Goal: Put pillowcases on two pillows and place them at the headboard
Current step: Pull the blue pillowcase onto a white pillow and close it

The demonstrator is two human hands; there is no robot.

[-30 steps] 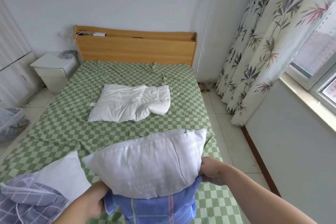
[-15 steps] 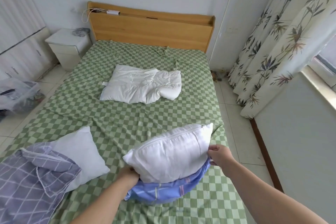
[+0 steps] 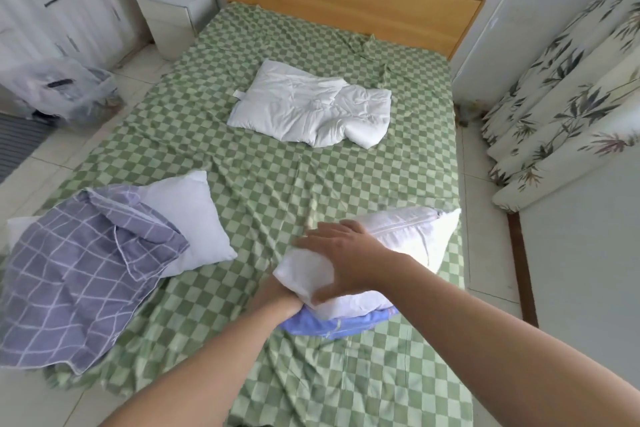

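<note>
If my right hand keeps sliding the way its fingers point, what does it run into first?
The right hand lies flat on the white pillow, fingers aimed left. Past the pillow's corner comes bare green checked sheet, then probably the other pillow under the purple pillowcase; depth is uncertain.

soft even daylight, faint shadows, wide-angle bending at edges, slight motion blur.

Open checked sheet between folded white quilt and near pillows.
</note>
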